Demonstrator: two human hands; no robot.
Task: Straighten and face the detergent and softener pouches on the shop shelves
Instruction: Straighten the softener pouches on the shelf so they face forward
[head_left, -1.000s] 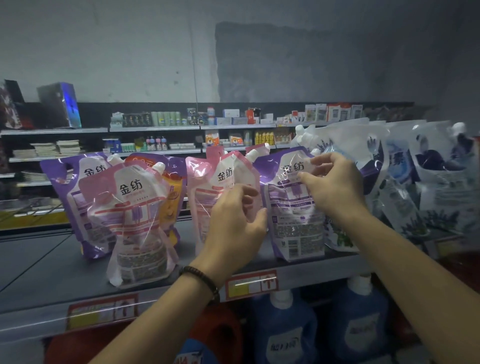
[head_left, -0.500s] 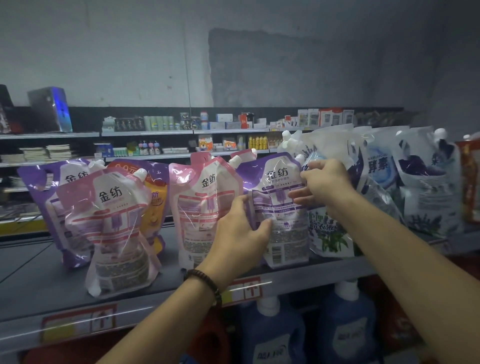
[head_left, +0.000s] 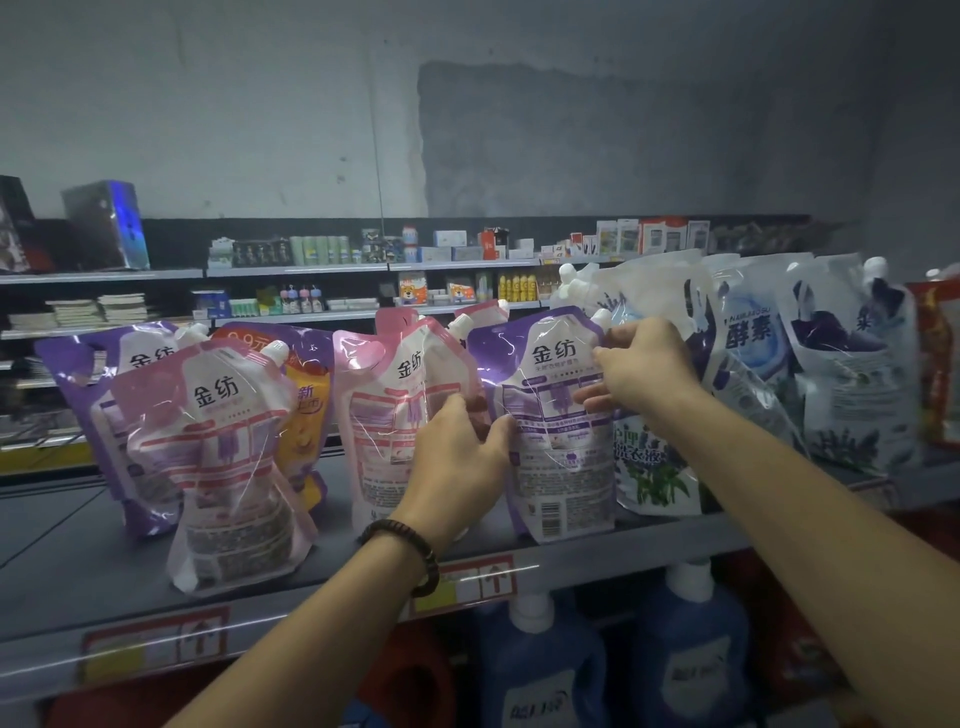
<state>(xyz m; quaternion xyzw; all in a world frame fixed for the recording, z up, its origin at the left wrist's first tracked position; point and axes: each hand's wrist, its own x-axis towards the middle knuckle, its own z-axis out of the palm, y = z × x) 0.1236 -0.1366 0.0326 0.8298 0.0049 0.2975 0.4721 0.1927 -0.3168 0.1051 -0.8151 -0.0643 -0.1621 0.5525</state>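
1. The shelf (head_left: 78, 551) carries a row of spouted pouches. The purple pouch (head_left: 556, 415) we handle stands upright near the front edge, between a pink pouch (head_left: 384, 415) and a lavender-print pouch (head_left: 649, 467).
2. The pink pouch touches its left side, and the lavender-print pouch sits partly behind its right side. Another pink pouch (head_left: 234, 457) leans alone further left, in front of a second purple pouch (head_left: 98, 395) and an orange pouch (head_left: 309, 410).
3. Blue jugs (head_left: 540, 670) stand on the tier below. Red and yellow price tags (head_left: 467, 582) line the shelf lip, their print too blurred to read.
4. Legible writing: 金纺 on the purple and pink pouches, 酵素 on a blue-and-white pouch (head_left: 748, 338), 洗衣液 on the lavender-print one, and 9.9元 on the orange one.
5. Left hand (head_left: 457, 462), with a bead bracelet (head_left: 410, 545) at the wrist: its grip pinches the purple pouch's left edge, thumb on the front and fingers tucked behind.
6. Right hand (head_left: 644, 369): its grip pinches the upper right edge by the spout.
7. Against one second ago, the left fingers have left the pink pouch's face and the right hand keeps its place
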